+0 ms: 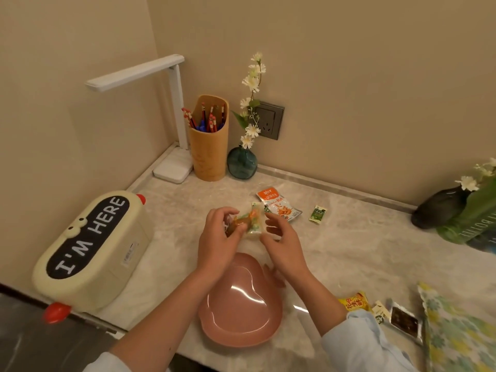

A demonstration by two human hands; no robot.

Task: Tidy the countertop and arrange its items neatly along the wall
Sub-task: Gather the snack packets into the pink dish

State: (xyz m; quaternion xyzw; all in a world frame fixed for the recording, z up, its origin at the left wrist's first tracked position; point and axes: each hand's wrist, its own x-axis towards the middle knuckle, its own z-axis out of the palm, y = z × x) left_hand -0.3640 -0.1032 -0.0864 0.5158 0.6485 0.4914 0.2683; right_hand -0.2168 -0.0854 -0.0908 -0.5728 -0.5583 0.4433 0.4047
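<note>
Left hand (218,242) pinches a bunch of small snack packets (252,224) just beyond the pink plate (241,318), likely collecting strays into one lot. Right hand (284,244), fingers loosely spread, flanks the bunch; contact unclear.

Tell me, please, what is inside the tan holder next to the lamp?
Red pencils and blue pens stand in the tan holder. Its wall hides their lower ends and anything at the bottom.
</note>
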